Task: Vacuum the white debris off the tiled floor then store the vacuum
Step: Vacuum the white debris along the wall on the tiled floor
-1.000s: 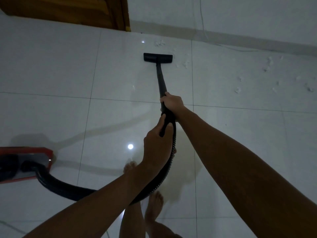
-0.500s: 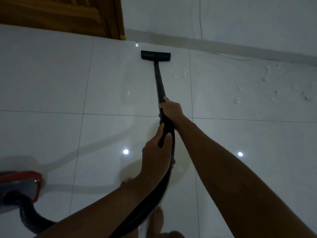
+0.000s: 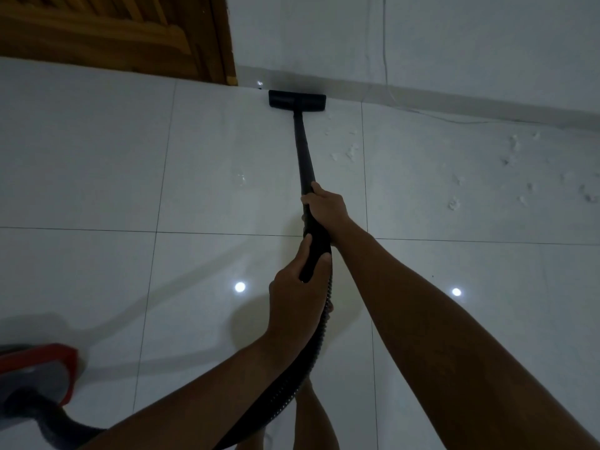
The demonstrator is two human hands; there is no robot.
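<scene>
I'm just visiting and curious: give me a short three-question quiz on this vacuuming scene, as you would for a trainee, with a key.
1. True or false: the floor nozzle sits right up against the base of the wall.
2. Multiple choice: most of the remaining white debris lies (A) left of the wand, (B) right of the wand, (C) under the red vacuum body.
3. Which hand grips the wand farther forward, nearer the nozzle?

Key:
1. True.
2. B.
3. The right hand; the left hand holds the rear end, where the ribbed hose joins.
</scene>
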